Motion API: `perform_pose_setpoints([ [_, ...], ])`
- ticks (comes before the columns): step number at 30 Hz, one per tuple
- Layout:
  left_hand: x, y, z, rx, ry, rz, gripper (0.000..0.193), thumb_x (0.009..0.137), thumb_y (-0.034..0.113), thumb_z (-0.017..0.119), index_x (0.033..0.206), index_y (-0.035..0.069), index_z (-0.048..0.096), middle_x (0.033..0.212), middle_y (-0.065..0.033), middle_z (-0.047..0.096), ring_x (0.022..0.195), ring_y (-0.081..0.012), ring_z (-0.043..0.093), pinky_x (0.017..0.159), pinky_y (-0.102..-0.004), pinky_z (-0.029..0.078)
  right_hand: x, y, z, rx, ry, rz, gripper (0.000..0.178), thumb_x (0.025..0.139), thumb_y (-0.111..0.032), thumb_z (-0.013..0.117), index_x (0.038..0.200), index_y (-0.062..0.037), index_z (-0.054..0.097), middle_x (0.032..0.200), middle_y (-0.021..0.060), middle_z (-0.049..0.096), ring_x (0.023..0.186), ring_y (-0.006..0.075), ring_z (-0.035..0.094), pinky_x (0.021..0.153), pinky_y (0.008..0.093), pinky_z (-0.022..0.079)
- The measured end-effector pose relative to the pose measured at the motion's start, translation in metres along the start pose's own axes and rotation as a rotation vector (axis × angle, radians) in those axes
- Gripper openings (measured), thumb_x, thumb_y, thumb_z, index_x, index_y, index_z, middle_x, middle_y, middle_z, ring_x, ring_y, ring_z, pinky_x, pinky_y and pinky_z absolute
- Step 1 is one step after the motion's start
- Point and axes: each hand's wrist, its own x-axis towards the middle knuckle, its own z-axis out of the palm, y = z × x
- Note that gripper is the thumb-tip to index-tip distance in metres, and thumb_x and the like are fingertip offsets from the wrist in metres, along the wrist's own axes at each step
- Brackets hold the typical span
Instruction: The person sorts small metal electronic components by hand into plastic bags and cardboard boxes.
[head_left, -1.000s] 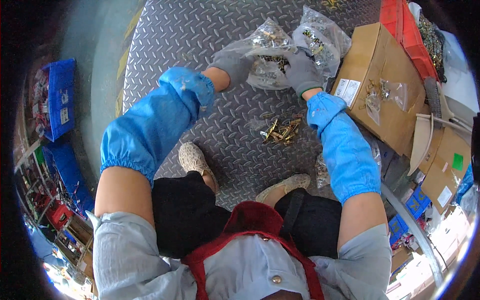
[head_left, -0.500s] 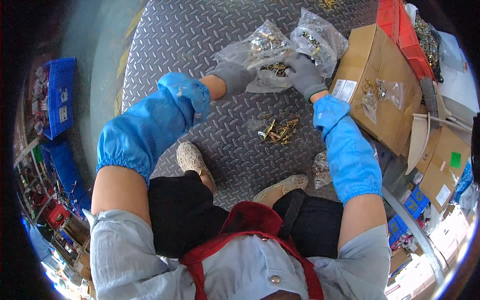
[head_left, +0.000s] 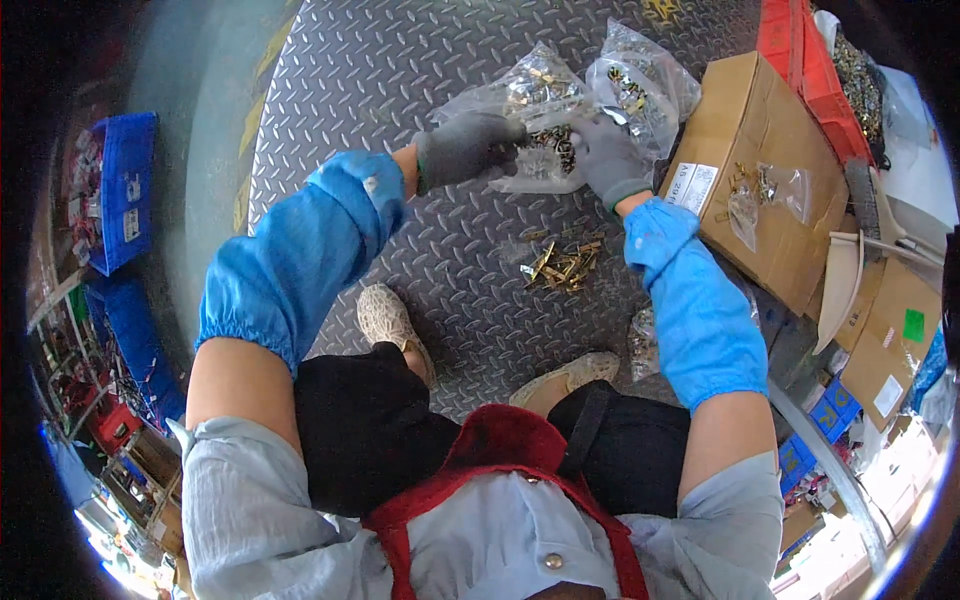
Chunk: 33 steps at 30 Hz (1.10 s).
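Note:
In grey gloves and blue sleeve covers, both my hands are at a clear plastic bag (head_left: 540, 172) of small metal parts on the patterned metal floor. My left hand (head_left: 468, 150) is at the bag's left side, its fingers pressed together and pointing right along its edge. On the opposite side my right hand (head_left: 610, 158) has its fingers bent over the bag's edge. Dark and brassy pieces show between the hands. Just behind lie another bag of metal parts (head_left: 535, 85) and a third bag (head_left: 640, 90). Nearer me is a loose pile of brass-coloured metal pieces (head_left: 565, 265).
A cardboard box (head_left: 765, 165) stands right of my right hand, with small bags of parts on top. Beyond it is a red bin (head_left: 810, 75). Another small bag (head_left: 643, 340) lies by my right shoe (head_left: 570, 375). Blue bins (head_left: 128, 195) stand at far left.
My left hand has moved up and right, its fingers now reaching further over the bag. The right hand stays at the bag's right side, barely shifted.

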Motion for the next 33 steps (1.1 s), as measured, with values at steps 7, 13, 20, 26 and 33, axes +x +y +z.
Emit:
perform_pose_setpoints([
  [7,-0.004,0.008,0.022,-0.523,-0.027,-0.271,0.034,0.091,0.035,0.049,0.102,0.004,0.059,0.076,-0.0058,0.059,0.06,-0.0138,0.057,0.048,-0.0245,0.042,-0.016,-0.037,-0.018,0.434,-0.041,-0.119,0.027,0.082,-0.029,0.056,0.095,-0.006,0.061,0.085,0.0188,0.058,0.083,0.0362,0.056,0.073,0.0451,0.045],
  [13,-0.01,0.011,0.014,0.202,0.013,-0.19,0.034,0.088,0.034,0.052,0.103,0.004,0.06,0.074,-0.0041,0.059,0.054,-0.0114,0.053,0.048,-0.0259,0.043,0.0,-0.007,0.007,0.302,-0.167,0.144,0.029,0.083,-0.027,0.049,0.095,-0.0027,0.06,0.09,0.0223,0.06,0.085,0.04,0.057,0.077,0.0464,0.045],
  [20,0.009,0.01,0.013,1.056,0.277,0.089,0.044,0.076,0.02,0.054,0.118,0.005,0.053,0.111,-0.0225,0.057,0.102,-0.0345,0.056,0.088,-0.0382,0.044,0.045,-0.01,0.024,0.321,0.194,-0.137,0.027,0.08,-0.018,0.05,0.103,-0.0063,0.059,0.099,0.022,0.059,0.094,0.0385,0.056,0.084,0.0448,0.044],
  [26,0.016,-0.018,-0.02,1.167,0.295,0.094,0.04,0.076,0.021,0.052,0.114,0.006,0.056,0.105,-0.0213,0.06,0.097,-0.0367,0.058,0.084,-0.0402,0.046,0.049,-0.021,0.027,0.27,-0.007,-0.121,0.022,0.075,-0.013,0.054,0.095,-0.0086,0.063,0.099,0.0202,0.059,0.092,0.037,0.057,0.083,0.0449,0.045],
  [33,-0.004,-0.01,0.002,1.372,0.089,-0.115,0.041,0.079,0.025,0.048,0.119,0.016,0.054,0.099,-0.0203,0.062,0.091,-0.0361,0.06,0.079,-0.0444,0.047,0.038,-0.043,0.04,0.05,-0.153,-0.22,0.023,0.075,-0.019,0.059,0.093,-0.006,0.063,0.091,0.0188,0.06,0.087,0.0374,0.057,0.077,0.0465,0.045],
])
